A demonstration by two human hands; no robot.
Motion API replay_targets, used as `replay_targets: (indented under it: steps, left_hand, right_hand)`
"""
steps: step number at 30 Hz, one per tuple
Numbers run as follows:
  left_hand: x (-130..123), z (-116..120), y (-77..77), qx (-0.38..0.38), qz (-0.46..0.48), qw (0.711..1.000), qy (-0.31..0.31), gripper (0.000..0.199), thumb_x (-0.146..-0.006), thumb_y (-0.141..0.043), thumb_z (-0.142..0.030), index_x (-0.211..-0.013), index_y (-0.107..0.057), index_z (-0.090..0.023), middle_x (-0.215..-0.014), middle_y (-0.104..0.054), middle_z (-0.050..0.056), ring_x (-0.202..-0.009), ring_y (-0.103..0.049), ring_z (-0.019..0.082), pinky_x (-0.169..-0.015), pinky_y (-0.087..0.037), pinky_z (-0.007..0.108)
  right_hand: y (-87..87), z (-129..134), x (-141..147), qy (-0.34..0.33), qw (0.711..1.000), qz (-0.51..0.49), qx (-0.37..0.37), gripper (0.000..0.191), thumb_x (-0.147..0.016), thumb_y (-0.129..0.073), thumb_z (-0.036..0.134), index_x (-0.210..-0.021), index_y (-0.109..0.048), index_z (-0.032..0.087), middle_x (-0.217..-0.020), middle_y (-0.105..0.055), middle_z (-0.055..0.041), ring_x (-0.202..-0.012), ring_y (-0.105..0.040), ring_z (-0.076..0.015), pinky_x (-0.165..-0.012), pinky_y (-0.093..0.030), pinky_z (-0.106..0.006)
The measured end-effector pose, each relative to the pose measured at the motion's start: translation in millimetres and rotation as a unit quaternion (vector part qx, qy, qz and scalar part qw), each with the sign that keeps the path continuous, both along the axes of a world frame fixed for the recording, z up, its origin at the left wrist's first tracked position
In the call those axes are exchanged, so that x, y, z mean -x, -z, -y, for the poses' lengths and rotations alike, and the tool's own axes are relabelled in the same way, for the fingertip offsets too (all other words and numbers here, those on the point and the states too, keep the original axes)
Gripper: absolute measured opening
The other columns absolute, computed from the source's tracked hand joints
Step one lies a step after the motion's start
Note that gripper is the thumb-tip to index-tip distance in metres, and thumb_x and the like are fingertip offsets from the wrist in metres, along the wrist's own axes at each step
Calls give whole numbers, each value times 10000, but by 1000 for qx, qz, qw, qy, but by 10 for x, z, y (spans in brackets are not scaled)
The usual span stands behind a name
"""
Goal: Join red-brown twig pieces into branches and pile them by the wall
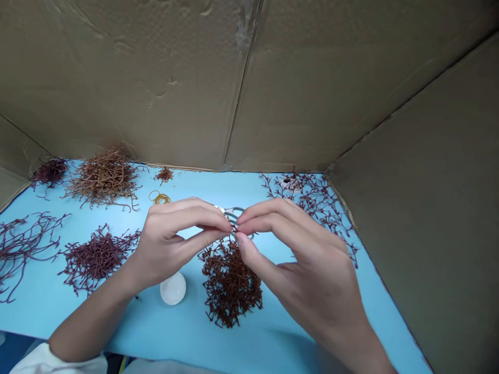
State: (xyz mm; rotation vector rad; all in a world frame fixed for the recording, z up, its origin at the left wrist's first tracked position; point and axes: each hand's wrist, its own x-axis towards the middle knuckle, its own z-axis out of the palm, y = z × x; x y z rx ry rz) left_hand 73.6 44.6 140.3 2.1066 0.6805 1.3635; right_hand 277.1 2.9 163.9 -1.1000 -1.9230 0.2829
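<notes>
My left hand (171, 241) and my right hand (300, 254) meet fingertip to fingertip near the middle of the view. Both are pinched on a tiny dark reddish piece (234, 228), mostly hidden by the fingertips. Under them on the light blue table lies a heap of short rust-brown twisted pieces (232, 285). Scissors (235, 212) lie behind the fingertips, partly covered. A small round white dish (173, 289) stands below my left hand.
Purple twisted strands (95, 257) and longer ones (25, 244) lie left on the table (163, 337). Behind are a brown heap (105, 176), a dark bundle (50, 171), yellow bands (159, 198) and a small pile (165, 174). Branched pieces (315, 197) spread right. Cardboard walls (156, 83) enclose the table.
</notes>
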Motion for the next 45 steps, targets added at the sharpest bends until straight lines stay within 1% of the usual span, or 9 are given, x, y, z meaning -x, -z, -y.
replay_targets:
  steps: [18, 27, 30, 32, 35, 37, 40, 43, 45]
  left_hand:
    - [-7, -65, 66, 48, 26, 998, 35, 152, -899, -810, -83, -954, -829, -223, -875, -831, 35, -809, -790, 184, -772, -666, 320]
    - [-5, 18, 123, 130, 20, 991, 3, 136, -878, -856, -177, -1007, -826, -208, -980, -835, 59, -916, -800, 195, -833, -700, 302]
    - [-31, 49, 143, 156, -4, 988, 22, 79, -897, -839, -216, -971, -814, -206, -984, -815, 65, -975, -782, 201, -865, -694, 310]
    - [-69, 61, 158, 175, -34, 983, 34, 60, -926, -805, -244, -902, -786, -193, -933, -794, 63, -929, -765, 189, -826, -680, 293]
    - [-141, 75, 183, 202, -83, 975, 44, 148, -975, -749, -301, -887, -744, -183, -898, -762, 50, -865, -732, 167, -768, -639, 266]
    - [-179, 86, 193, 212, -88, 972, 40, 193, -998, -723, -342, -890, -713, -183, -879, -737, 33, -822, -707, 149, -741, -610, 250]
    - [-187, 98, 172, 218, -55, 974, 31, 257, -1027, -687, -397, -883, -653, -187, -846, -684, 11, -747, -685, 134, -693, -583, 242]
    - [-119, 84, 110, 185, -14, 983, 12, 342, -1072, -612, -434, -832, -606, -191, -793, -637, 6, -707, -678, 134, -661, -552, 249]
    - [-50, 52, 74, 147, 4, 989, -12, 430, -1101, -553, -441, -753, -582, -190, -714, -601, 5, -660, -640, 131, -631, -504, 255]
  right_hand:
    - [18, -43, -44, -46, 998, -11, 52, 162, -996, -655, 76, -965, -678, 233, -976, -708, -14, -914, -674, -171, -845, -519, -350]
    - [1, 20, -94, 22, 999, -7, 34, 153, -983, -672, 108, -885, -694, 224, -940, -750, -5, -903, -681, -184, -855, -486, -368]
    - [131, 86, -440, 77, 995, -3, 69, 155, -961, -657, 125, -846, -704, 219, -943, -756, -19, -935, -694, -198, -893, -502, -367]
    - [292, 152, -744, 117, 983, 19, 137, 141, -937, -661, 158, -819, -716, 211, -959, -762, -28, -935, -706, -204, -899, -510, -360]
    - [569, 237, -1110, 183, 940, 89, 273, 140, -891, -652, 148, -794, -742, 193, -985, -789, -45, -926, -723, -204, -874, -517, -328]
    - [714, 226, -1216, 195, 927, 111, 299, 159, -866, -639, 114, -779, -757, 175, -948, -799, -63, -882, -730, -204, -820, -520, -309]
    - [811, 16, -1205, 189, 920, 149, 310, 166, -866, -647, 102, -763, -763, 162, -881, -807, -73, -850, -734, -204, -802, -523, -295]
    - [786, -459, -1127, 174, 907, 206, 324, 148, -945, -701, 202, -822, -764, 148, -845, -788, -77, -862, -740, -208, -830, -554, -307]
    - [748, -875, -1083, 182, 894, 245, 328, 237, -1007, -718, 365, -1085, -739, 143, -1091, -765, -72, -997, -735, -216, -916, -608, -403]
